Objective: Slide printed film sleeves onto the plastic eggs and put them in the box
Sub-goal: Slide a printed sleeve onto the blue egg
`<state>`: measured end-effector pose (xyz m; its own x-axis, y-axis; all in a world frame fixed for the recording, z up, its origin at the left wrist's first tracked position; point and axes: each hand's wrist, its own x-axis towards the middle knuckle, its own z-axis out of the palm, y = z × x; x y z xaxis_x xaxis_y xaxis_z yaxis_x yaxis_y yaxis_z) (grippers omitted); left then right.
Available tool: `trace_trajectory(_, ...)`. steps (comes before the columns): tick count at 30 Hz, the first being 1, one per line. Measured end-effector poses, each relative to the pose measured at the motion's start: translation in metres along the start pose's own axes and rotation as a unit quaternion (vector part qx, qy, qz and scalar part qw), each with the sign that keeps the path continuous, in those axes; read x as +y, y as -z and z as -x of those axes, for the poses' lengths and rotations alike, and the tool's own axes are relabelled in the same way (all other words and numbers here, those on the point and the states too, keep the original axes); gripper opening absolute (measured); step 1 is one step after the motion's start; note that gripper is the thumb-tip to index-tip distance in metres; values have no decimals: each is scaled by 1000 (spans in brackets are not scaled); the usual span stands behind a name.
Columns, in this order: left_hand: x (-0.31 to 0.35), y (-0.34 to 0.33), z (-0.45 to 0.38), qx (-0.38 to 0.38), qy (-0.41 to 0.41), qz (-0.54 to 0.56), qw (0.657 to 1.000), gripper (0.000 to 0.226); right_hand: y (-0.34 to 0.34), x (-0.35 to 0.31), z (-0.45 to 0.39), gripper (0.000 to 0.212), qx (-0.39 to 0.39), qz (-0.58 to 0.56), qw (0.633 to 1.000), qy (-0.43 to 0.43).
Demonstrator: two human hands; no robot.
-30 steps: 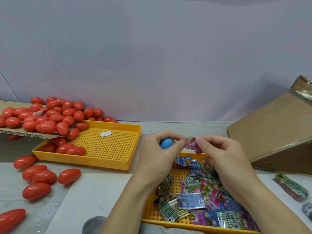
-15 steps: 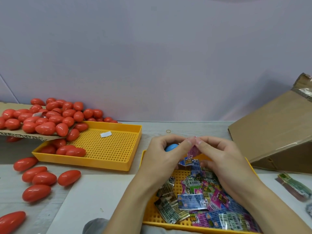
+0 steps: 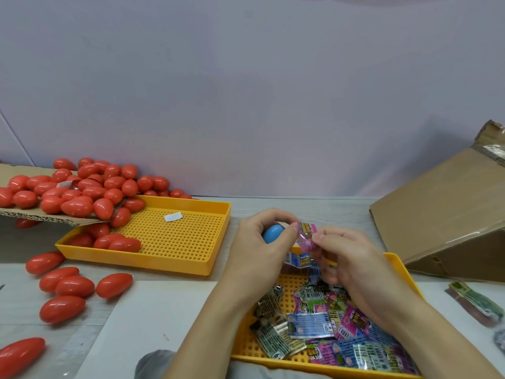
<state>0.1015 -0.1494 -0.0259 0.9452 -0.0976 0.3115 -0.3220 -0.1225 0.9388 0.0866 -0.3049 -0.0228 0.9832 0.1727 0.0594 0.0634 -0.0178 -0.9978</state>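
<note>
The left hand (image 3: 262, 250) curls around a blue egg (image 3: 272, 233), with only one rounded end showing past the fingers. Its thumb and forefinger also pinch one edge of a pink printed sleeve (image 3: 307, 236), while the right hand (image 3: 352, 266) pinches the opposite edge, so the film is held between both hands just beside the egg. The sleeve looks partly opened, though the glare on the film makes that hard to confirm.

The step in hand seems to be opening the sleeve's mouth before sliding it on. Next, the opening likely needs spreading wide enough to pass over the egg's exposed end, then drawing along it.

Below the hands sits a yellow tray (image 3: 396, 262) of loose sleeves (image 3: 311, 324). To the left, a second yellow tray (image 3: 175, 242) catches red eggs (image 3: 79, 192) spilling from a cardboard flap, with more lying on the table (image 3: 16, 299). The cardboard box (image 3: 442, 214) stands tilted at the right, well apart.
</note>
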Motion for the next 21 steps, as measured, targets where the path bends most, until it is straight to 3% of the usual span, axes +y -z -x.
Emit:
trace_trajectory(10,1,0,0,-11,-16,-14,1000,8,1,4,-2,16,19,-18,1000,1)
trace_trajectory(17,0,-1,0,-18,-24,-34,999,9,-1,1,-3,44,59,-53,997,-11)
trace_trajectory(21,-1,-2,-1,-15,-30,-54,998,10,-3,2,-3,40,65,-36,997,-5)
